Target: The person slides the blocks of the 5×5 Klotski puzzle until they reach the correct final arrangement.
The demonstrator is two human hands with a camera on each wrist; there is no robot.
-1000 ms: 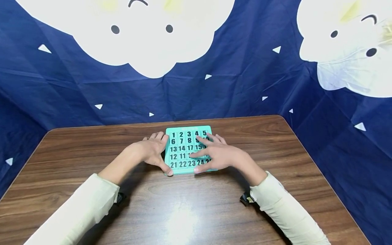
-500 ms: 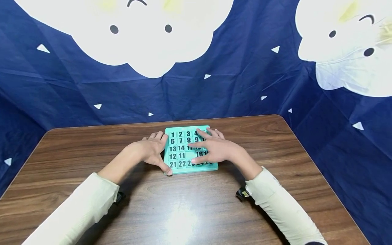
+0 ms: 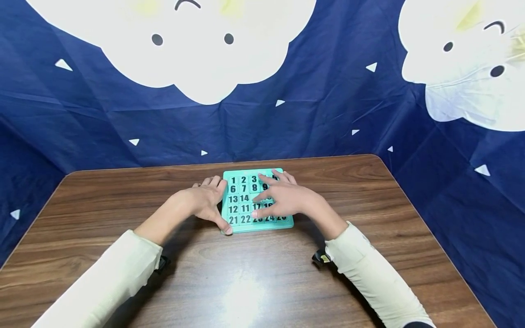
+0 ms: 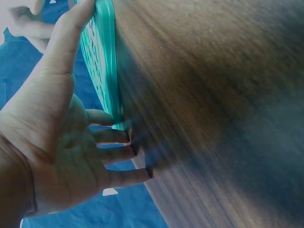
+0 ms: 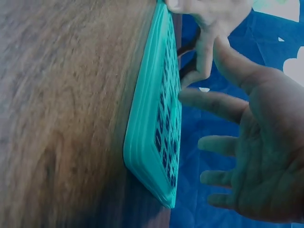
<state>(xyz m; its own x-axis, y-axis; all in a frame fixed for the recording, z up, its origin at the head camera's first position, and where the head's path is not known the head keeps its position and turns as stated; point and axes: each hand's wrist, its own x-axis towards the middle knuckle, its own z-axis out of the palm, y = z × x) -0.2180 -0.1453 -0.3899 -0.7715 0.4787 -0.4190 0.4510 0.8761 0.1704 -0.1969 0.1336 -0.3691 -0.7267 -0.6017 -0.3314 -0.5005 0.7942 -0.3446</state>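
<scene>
A turquoise number board [image 3: 246, 228] lies flat on the table, with black-numbered tiles in rows. Along its left edge rests my left hand [image 3: 205, 200], thumb at the near left corner; in the left wrist view the fingers of that hand [image 4: 66, 137] are straight beside the board [image 4: 107, 61]. My right hand [image 3: 289, 199] is spread over the right part, hiding several tiles. Tile 17 [image 3: 257, 207] sits beside 11, with a gap above it near a fingertip. In the right wrist view, the index finger of my right hand [image 5: 270, 142] touches the board's face [image 5: 166, 123].
Brown wood-grain table [image 3: 262, 282] under the board, with a glare spot near its front. Behind and at the sides hangs a blue cloth [image 3: 246, 132] with white clouds and small triangles. A dark band [image 3: 321, 257] shows at the right wrist.
Tile 17 has moved one row toward the near edge, so the gap is now where it was. My right hand has shifted slightly left across the board. My left hand stays at the left edge.
</scene>
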